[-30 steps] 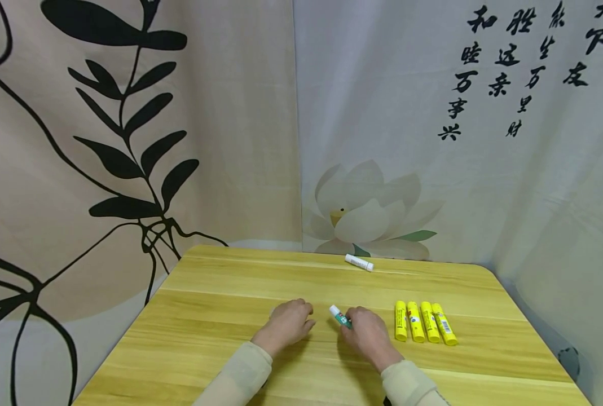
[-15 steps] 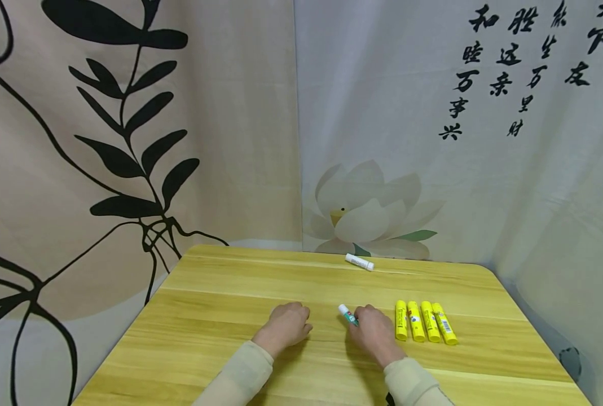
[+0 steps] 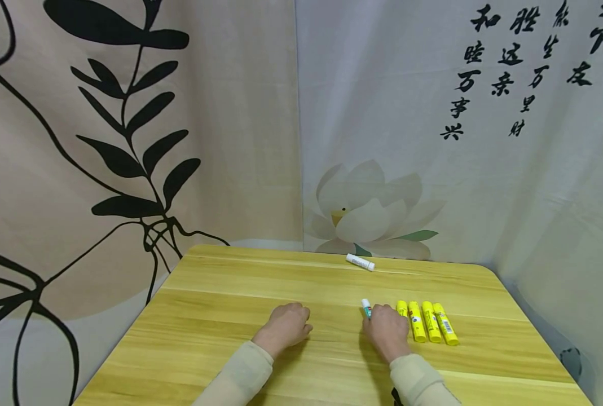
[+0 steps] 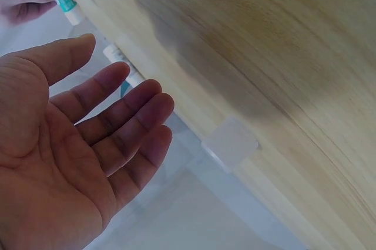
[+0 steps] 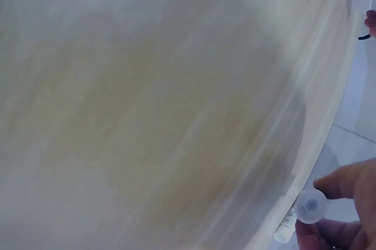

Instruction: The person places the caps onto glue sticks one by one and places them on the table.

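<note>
My right hand [image 3: 388, 331] pinches a glue stick [image 3: 366, 308] with a white cap and a teal label, just left of the yellow row. In the right wrist view the round white end of the glue stick [image 5: 311, 206] sits between thumb and fingers. Several yellow glue sticks [image 3: 431, 322] lie side by side; the hand partly covers the leftmost. My left hand [image 3: 284, 325] is held low over the table, and its wrist view shows loosely bent fingers around nothing. Past those fingertips is a small whitish translucent block [image 4: 231, 143], unseen in the head view.
A white tube [image 3: 360, 262] lies by the far edge of the wooden table [image 3: 220, 327]. Behind the table hang printed cloths [image 3: 240, 124] with plant drawings, a lotus and black characters.
My right hand has carried the glue stick rightward to the yellow row, turning it more upright in the head view. My left hand has barely moved.
</note>
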{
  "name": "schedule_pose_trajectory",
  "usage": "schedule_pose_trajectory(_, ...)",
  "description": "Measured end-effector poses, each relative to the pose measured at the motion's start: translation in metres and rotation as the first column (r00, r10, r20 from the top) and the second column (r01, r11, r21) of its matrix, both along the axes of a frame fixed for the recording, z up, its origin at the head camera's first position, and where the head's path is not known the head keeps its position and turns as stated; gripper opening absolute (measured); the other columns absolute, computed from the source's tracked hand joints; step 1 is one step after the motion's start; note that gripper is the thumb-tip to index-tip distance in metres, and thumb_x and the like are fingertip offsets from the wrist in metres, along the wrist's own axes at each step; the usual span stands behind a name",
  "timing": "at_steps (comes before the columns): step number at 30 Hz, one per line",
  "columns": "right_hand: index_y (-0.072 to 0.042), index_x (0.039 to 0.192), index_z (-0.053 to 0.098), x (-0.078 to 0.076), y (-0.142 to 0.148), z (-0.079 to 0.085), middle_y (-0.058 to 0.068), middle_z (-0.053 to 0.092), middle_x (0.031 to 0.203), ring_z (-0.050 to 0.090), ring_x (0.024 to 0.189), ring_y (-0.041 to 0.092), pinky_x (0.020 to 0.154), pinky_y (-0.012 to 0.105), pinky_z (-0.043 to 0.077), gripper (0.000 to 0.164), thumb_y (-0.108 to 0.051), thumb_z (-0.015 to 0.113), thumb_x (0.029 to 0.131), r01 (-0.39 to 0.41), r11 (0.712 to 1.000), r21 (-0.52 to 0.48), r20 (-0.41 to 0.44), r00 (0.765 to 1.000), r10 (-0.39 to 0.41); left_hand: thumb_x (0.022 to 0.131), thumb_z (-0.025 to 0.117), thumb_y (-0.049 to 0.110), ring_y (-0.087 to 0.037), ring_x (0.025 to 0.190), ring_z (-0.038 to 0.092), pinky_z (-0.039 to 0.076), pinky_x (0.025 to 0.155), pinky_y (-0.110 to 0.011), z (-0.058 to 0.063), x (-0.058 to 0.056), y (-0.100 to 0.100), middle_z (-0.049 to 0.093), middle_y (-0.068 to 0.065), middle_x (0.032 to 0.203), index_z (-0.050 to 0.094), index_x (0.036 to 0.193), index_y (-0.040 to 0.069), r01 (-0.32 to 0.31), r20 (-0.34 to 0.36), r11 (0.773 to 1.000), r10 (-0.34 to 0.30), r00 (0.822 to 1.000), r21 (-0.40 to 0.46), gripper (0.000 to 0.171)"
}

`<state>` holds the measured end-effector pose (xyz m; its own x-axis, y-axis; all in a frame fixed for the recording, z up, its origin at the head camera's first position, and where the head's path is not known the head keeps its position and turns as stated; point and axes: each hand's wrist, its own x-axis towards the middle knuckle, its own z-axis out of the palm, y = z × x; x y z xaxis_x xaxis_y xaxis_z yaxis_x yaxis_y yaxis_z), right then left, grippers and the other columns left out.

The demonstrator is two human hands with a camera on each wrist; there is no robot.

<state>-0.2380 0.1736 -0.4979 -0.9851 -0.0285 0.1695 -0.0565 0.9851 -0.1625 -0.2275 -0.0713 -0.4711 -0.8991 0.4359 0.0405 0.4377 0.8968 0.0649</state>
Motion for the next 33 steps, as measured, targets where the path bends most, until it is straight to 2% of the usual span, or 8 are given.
schedule_pose_trajectory(8, -0.003, 0.068, 0.056, -0.002, 0.008, -0.003, 0.007, 0.046, 0.061, 0.049, 0.05, 0.02, 0.042, 0.039, 0.044, 0.027, -0.02, 0.066, 0.086, 0.022, 0.998, 0.059, -0.044, 0.999, -0.02, 0.092, 0.072, 0.028, -0.013, 0.068, 0.057, 0.05, 0.058, -0.027, 0.003, 0.003, 0.0, 0.059, 0.001, 0.076, 0.067, 0.084, 0.01, 0.012, -0.011, 1.0, -0.012, 1.0, -0.006, 0.02)
schedule_pose_trajectory(17, 0.002, 0.079, 0.056, -0.002, 0.009, -0.004, 0.011, 0.05, 0.063, 0.054, 0.052, 0.025, 0.046, 0.043, 0.047, 0.022, -0.017, 0.061, 0.09, 0.02, 0.994, 0.107, -0.031, 0.999, -0.017, 0.093, 0.071, 0.029, -0.013, 0.069, 0.056, 0.049, 0.06, -0.028, 0.002, 0.003, -0.001, 0.057, 0.002, 0.076, 0.065, 0.083, 0.011, 0.006, -0.008, 1.0, -0.006, 1.0, -0.008, 0.021)
schedule_pose_trajectory(24, -0.002, 0.073, 0.051, -0.003, 0.013, -0.005, 0.011, 0.048, 0.061, 0.055, 0.053, 0.029, 0.047, 0.044, 0.048, 0.022, -0.015, 0.062, 0.088, 0.023, 0.989, 0.148, -0.08, 0.997, -0.011, 0.092, 0.071, 0.029, -0.014, 0.071, 0.058, 0.051, 0.061, -0.029, 0.0, 0.002, -0.002, 0.059, 0.001, 0.077, 0.066, 0.084, 0.011, 0.008, -0.013, 1.0, -0.008, 1.0, -0.01, 0.021)
schedule_pose_trajectory(28, -0.002, 0.072, 0.052, -0.004, 0.016, -0.007, 0.012, 0.048, 0.062, 0.055, 0.052, 0.029, 0.045, 0.044, 0.048, 0.02, -0.013, 0.062, 0.086, 0.038, 0.991, 0.131, -0.09, 0.996, -0.026, 0.092, 0.072, 0.028, -0.014, 0.071, 0.058, 0.051, 0.061, -0.029, 0.0, 0.002, -0.001, 0.059, 0.001, 0.077, 0.066, 0.084, 0.01, 0.004, -0.012, 1.0, -0.004, 1.0, -0.002, 0.02)
schedule_pose_trajectory(33, 0.001, 0.079, 0.055, -0.005, 0.019, -0.009, 0.014, 0.05, 0.066, 0.057, 0.055, 0.032, 0.046, 0.047, 0.048, 0.016, -0.011, 0.062, 0.085, 0.05, 0.995, 0.086, -0.054, 0.997, -0.046, 0.092, 0.071, 0.028, -0.014, 0.072, 0.059, 0.051, 0.062, -0.03, 0.002, 0.003, -0.001, 0.059, 0.001, 0.077, 0.066, 0.084, 0.01, 0.0, -0.013, 1.0, 0.0, 1.0, -0.003, 0.02)
